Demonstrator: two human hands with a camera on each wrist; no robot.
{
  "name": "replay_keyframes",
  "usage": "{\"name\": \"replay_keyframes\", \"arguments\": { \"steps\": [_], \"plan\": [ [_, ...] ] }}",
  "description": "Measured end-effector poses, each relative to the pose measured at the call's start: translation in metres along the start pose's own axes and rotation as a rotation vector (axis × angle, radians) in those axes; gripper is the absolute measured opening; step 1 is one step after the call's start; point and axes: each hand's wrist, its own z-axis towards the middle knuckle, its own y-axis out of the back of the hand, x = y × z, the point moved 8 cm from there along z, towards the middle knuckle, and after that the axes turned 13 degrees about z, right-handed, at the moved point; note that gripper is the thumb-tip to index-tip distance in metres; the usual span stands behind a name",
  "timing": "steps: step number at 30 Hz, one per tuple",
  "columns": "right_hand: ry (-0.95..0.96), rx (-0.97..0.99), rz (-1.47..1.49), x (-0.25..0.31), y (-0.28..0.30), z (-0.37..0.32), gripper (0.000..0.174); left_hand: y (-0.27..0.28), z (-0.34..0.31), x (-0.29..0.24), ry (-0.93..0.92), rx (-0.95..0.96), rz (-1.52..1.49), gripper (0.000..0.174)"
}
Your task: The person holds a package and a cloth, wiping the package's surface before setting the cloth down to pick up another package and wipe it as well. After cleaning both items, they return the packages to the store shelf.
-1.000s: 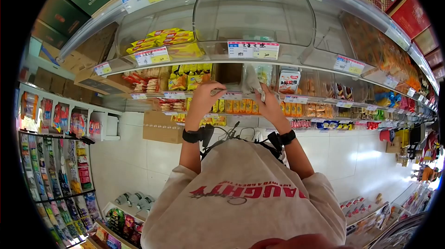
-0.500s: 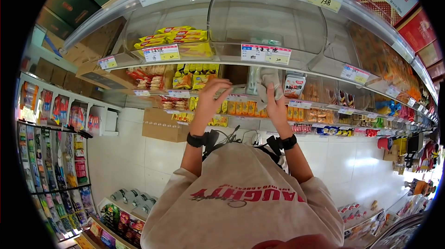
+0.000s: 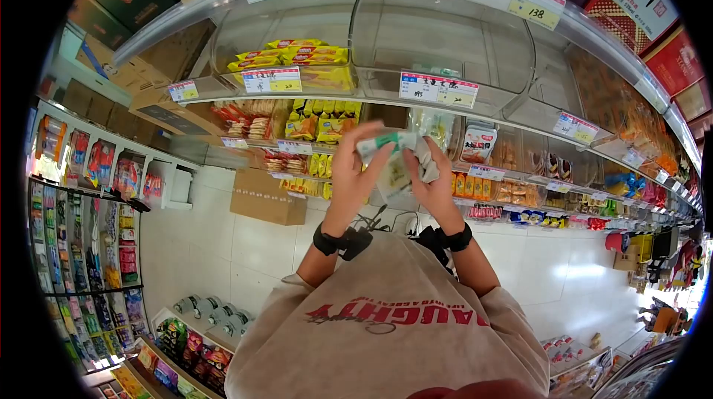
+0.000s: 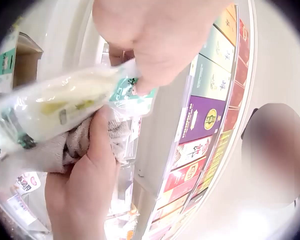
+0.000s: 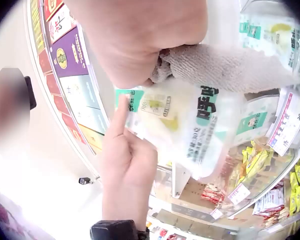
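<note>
A clear plastic snack packet [image 3: 395, 176] with green-and-white ends and pale yellow contents is held up before the shelf. My left hand [image 3: 350, 172] pinches its green end between thumb and fingers, as the left wrist view also shows. My right hand [image 3: 437, 190] grips a crumpled grey cloth [image 5: 225, 65], which lies against the packet's side. In the left wrist view, the right thumb presses along the packet's edge above the bunched cloth [image 4: 80, 142]. Part of the cloth is hidden behind the packet.
Similar green-and-white packets [image 5: 285, 37] stand in a clear bin close by. Yellow snack packs [image 3: 301, 57] fill the bin up and to the left. Price tags [image 3: 438, 89] line the shelf edges. A cardboard box [image 3: 267, 196] sits on the floor below.
My left hand, empty before, now holds the packet. My right hand has drawn back from the shelf with the cloth, and both hands have come together. The head view has shifted left.
</note>
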Motion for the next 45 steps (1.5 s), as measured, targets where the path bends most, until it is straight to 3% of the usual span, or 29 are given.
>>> {"name": "replay_keyframes", "arguments": {
  "steps": [1, 3, 5, 6, 9, 12, 15, 18, 21, 24, 27, 28, 31, 34, 37, 40, 43, 45],
  "plan": [
    [-0.025, -0.037, 0.012, -0.002, 0.004, 0.0, 0.013, -0.007, 0.004, -0.004, 0.058, -0.06, -0.095, 0.03],
    [-0.078, -0.113, 0.035, -0.005, 0.012, 0.0, 0.011, -0.014, 0.003, 0.006, 0.119, 0.007, -0.119, 0.027],
    [-0.148, -0.154, 0.074, -0.003, 0.022, 0.001, 0.012, -0.021, -0.008, 0.037, 0.117, 0.269, 0.021, 0.021],
    [-0.185, -0.176, 0.095, -0.004, 0.025, 0.001, 0.013, -0.023, -0.012, 0.041, 0.149, 0.292, 0.02, 0.017],
    [-0.553, -0.25, 0.383, -0.033, 0.023, -0.015, 0.018, -0.019, -0.014, 0.045, 0.132, 0.254, 0.085, 0.02],
    [-0.823, -0.275, 0.975, -0.062, 0.023, -0.032, 0.044, -0.016, -0.016, 0.043, 0.136, 0.227, 0.109, 0.023],
    [-0.695, -0.19, 1.113, -0.036, 0.022, -0.024, 0.046, -0.008, -0.026, 0.058, 0.254, 0.248, 0.15, 0.023],
    [-0.577, -0.038, 0.714, -0.027, 0.016, -0.026, 0.055, -0.009, -0.031, 0.079, 0.363, 0.204, -0.024, 0.025],
    [-0.525, 0.071, 0.416, -0.047, 0.012, -0.035, 0.061, -0.003, -0.032, 0.064, 0.342, 0.241, 0.063, 0.02],
    [-0.495, -0.028, 0.425, -0.052, 0.011, -0.035, 0.056, -0.006, -0.037, 0.066, 0.284, 0.432, 0.068, 0.022],
    [-0.509, -0.146, 0.533, -0.033, -0.001, -0.035, 0.042, -0.009, -0.043, 0.054, 0.307, 0.451, 0.021, 0.021],
    [-0.511, -0.209, 0.56, -0.026, -0.006, -0.035, 0.031, -0.006, -0.044, 0.059, 0.261, 0.415, 0.04, 0.02],
    [-0.483, -0.314, 0.584, -0.034, -0.015, -0.046, 0.025, 0.005, -0.042, 0.048, 0.129, 0.249, 0.082, 0.019],
    [-0.407, -0.221, 0.361, -0.027, -0.024, -0.042, 0.027, 0.02, -0.05, 0.058, 0.222, 0.168, 0.056, 0.015],
    [-0.589, -0.029, 0.197, -0.023, -0.046, -0.05, 0.029, 0.038, -0.049, 0.053, 0.241, 0.067, 0.011, 0.014],
    [-0.293, 0.032, -0.005, -0.04, -0.047, -0.052, 0.035, 0.052, -0.05, 0.072, 0.261, 0.033, 0.253, 0.027],
    [-0.15, 0.093, -0.292, -0.024, -0.047, -0.046, 0.044, 0.046, -0.056, 0.07, 0.181, 0.065, 0.108, 0.042],
    [-0.047, 0.22, -0.434, -0.002, -0.071, -0.047, 0.05, 0.034, -0.067, 0.077, 0.317, 0.222, -0.012, 0.046]
  ]
}}
